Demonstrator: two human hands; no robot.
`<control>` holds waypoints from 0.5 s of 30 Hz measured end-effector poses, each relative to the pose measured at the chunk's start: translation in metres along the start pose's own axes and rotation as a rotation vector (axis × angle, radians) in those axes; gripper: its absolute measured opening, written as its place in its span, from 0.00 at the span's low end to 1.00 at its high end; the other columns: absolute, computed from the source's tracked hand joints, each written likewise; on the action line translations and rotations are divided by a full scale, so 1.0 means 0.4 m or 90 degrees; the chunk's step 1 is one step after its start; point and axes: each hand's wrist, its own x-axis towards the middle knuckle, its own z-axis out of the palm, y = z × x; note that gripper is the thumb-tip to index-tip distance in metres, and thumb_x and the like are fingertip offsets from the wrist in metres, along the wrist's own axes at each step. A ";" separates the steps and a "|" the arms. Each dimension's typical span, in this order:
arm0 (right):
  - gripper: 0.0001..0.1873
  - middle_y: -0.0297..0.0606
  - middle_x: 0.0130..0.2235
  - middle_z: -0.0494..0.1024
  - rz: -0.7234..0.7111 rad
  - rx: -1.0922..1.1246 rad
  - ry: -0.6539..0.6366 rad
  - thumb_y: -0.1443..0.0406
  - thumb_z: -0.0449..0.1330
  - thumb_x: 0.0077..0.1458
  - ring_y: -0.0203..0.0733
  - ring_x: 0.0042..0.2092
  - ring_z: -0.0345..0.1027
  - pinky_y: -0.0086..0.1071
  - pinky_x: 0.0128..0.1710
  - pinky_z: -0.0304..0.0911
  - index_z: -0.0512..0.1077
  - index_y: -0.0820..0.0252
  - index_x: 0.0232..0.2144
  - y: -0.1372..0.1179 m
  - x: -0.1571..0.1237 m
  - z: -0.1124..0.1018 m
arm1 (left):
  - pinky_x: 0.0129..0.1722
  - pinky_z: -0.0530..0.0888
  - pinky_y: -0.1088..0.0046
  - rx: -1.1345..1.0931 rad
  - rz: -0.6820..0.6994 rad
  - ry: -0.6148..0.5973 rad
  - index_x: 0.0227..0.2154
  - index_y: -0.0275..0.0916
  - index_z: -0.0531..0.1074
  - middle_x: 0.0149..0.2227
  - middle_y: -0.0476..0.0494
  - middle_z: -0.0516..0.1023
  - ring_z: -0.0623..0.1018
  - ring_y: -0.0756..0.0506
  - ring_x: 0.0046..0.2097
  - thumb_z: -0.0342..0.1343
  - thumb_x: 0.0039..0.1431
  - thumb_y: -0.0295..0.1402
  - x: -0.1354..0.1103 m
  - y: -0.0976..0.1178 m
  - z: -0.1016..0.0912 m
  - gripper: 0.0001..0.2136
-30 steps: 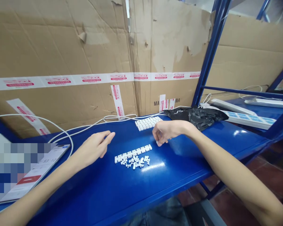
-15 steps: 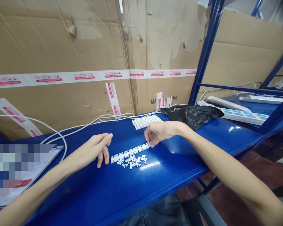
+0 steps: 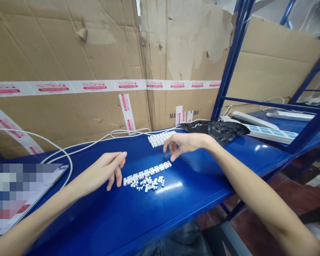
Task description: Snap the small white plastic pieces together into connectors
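Note:
A slanting row of small white plastic clips (image 3: 147,172) lies on the blue tabletop. Loose small white pieces (image 3: 149,184) are heaped just in front of it. Beyond my right hand, more white clips stand in a block of rows (image 3: 160,138), partly covered by that hand. My right hand (image 3: 180,145) hovers over the row's right end, thumb and fingers apart, with nothing seen between them. At the row's left end my left hand (image 3: 112,169) is held with fingers loosely bent and spread, and no object shows in it.
Cardboard (image 3: 96,60) walls off the back, with a white cable (image 3: 117,133) along its foot. A black plastic bag (image 3: 218,129) lies at the back right, beside a blue rack post (image 3: 229,60). A flat panel (image 3: 53,177), partly blurred out, is at left.
My right hand has lifted off the row's right end, and its thumb and fingers have parted. My left hand stays almost where it was.

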 end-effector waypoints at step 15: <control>0.08 0.41 0.32 0.84 0.232 -0.176 0.248 0.74 0.67 0.46 0.40 0.34 0.76 0.26 0.33 0.64 0.84 0.66 0.31 0.132 -0.031 -0.068 | 0.30 0.64 0.69 0.307 0.046 0.162 0.24 0.43 0.60 0.16 0.50 0.74 0.74 0.43 0.25 0.33 0.68 0.58 0.000 -0.007 -0.011 0.27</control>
